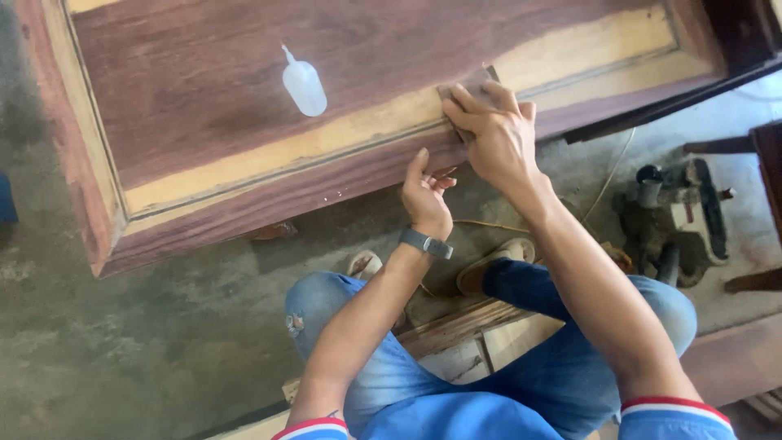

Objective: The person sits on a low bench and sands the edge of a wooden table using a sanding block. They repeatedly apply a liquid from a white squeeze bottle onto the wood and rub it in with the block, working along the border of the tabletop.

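The right hand presses sandpaper flat on the wooden door panel; the left hand, fingers loosely curled and holding nothing, rests on the panel's edge; a squeeze bottle lies on the panel, and a power tool sits on the floor beside it.

The right hand lies on the panel, its fingers pressing a sandpaper piece flat at the frame groove. The left hand sits just below and left of those fingers, its thumb touching the panel's near edge. A bottle lies on the panel, well left of the fingers. A power tool rests on the floor, right of them.
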